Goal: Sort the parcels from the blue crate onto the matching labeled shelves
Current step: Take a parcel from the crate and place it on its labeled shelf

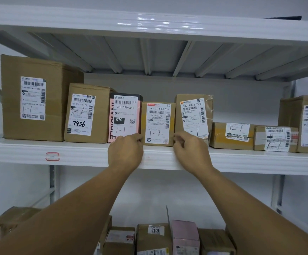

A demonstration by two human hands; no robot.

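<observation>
On the shelf (76,151), the parcel marked 642 (157,124) stands between the parcel marked 070 (124,116) on its left and the parcel marked 507 (193,115) on its right. The left hand (125,151) and right hand (191,150) hold its lower corners, and more parcels (154,238) stand on the level below.

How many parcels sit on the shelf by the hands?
8, left to right: large box, 7936 box, pink box, 642 box, 507 box, yellow-taped flat box, small taped box, edge-cut box. More may lie beyond the frame.
</observation>
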